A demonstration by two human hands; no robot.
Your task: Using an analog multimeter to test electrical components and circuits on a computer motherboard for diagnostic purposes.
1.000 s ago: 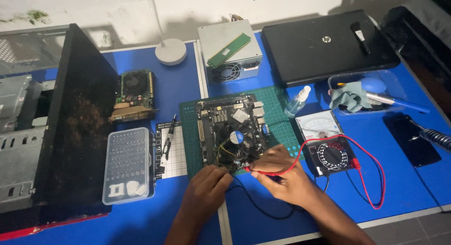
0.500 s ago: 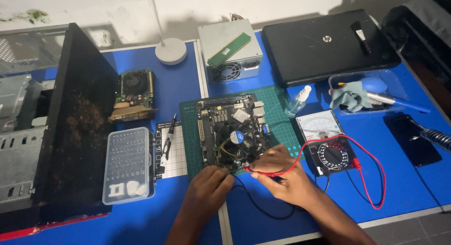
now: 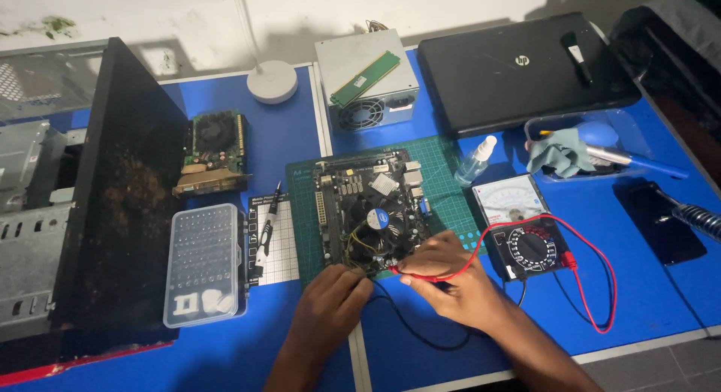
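A black motherboard [image 3: 372, 208] with a round cooler fan lies on a green cutting mat [image 3: 304, 212]. My right hand [image 3: 443, 283] pinches a red test probe at the board's near edge; its red lead [image 3: 593, 275] loops back to an analog multimeter [image 3: 526, 227] on the right. My left hand [image 3: 330, 302] rests at the board's near left corner and appears to grip a black probe, mostly hidden; a black lead [image 3: 409, 328] trails from under my hands.
An open black computer case [image 3: 120, 189] stands at left, with a clear bit-set box [image 3: 204, 264], a screwdriver [image 3: 266, 227] and a graphics card [image 3: 214, 152] beside it. Behind the mat sit a power supply [image 3: 368, 80], a closed laptop [image 3: 526, 69], a spray bottle [image 3: 477, 161] and a phone [image 3: 661, 223].
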